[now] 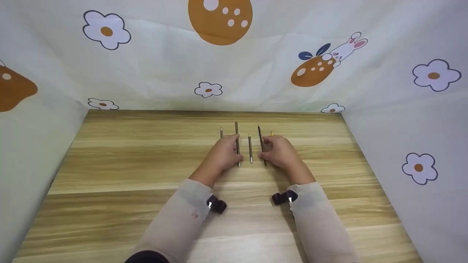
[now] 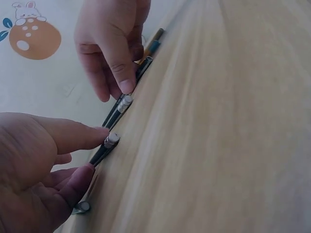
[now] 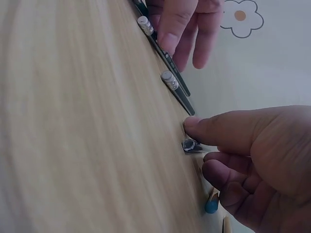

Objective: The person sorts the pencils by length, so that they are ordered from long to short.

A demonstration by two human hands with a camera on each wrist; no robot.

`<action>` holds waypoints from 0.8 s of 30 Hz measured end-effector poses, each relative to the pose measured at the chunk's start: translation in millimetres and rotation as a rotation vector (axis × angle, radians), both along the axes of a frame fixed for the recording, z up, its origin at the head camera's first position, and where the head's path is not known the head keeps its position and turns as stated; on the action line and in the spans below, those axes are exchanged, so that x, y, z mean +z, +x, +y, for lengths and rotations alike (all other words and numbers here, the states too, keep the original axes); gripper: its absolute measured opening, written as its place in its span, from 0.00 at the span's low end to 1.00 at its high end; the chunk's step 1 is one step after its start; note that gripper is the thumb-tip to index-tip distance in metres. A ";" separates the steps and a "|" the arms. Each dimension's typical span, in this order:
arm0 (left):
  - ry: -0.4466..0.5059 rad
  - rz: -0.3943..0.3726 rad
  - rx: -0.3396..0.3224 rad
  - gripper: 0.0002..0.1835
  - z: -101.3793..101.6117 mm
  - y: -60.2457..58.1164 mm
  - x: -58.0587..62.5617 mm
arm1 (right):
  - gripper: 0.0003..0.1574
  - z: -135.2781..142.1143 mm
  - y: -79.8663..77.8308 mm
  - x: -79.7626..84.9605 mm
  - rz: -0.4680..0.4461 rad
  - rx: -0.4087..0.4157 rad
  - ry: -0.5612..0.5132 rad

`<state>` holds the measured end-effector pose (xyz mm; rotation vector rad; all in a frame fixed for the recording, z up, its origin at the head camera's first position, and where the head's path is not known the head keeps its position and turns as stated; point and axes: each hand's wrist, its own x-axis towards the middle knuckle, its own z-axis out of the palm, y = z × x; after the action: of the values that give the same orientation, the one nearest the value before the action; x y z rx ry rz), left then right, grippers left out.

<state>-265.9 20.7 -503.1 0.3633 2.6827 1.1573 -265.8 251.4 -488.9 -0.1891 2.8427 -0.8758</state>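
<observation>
On a wood-grain table [image 1: 128, 164], the left hand [image 1: 227, 151] pinched one dark pencil [image 1: 238, 147], the right hand [image 1: 280, 151] another dark pencil [image 1: 262, 145], apparently to keep both straight beside the middle pencil [image 1: 250, 148].

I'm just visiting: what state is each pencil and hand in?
Leftmost pencil: sharpened, partly hidden
Second pencil: eraser on near end
Middle pencil: lying untouched, sharpened, eraser on near end
Fourth pencil: sharpened, tip pointing away
Yellow pencil: mostly hidden
Left hand: fingertips at second pencil; firmness of grip unclear
Right hand: fingertips at fourth pencil; firmness of grip unclear
</observation>
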 end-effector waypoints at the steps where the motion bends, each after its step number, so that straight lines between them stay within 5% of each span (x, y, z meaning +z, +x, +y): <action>1: -0.017 0.004 -0.001 0.46 0.9 0.0 -0.2 | 0.44 -0.3 0.0 -0.1 0.001 -0.001 0.006; 9: -0.092 0.010 0.002 0.44 4.7 -0.5 0.7 | 0.37 -1.4 0.5 -1.4 0.042 -0.001 0.038; 24: -0.049 -0.003 0.045 0.39 6.4 2.4 1.3 | 0.33 -2.0 0.6 -0.7 0.079 -0.009 0.022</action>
<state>-263.6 27.1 -501.7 0.2942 2.7243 1.1013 -265.2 249.4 -489.6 -0.2135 2.9270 -0.8563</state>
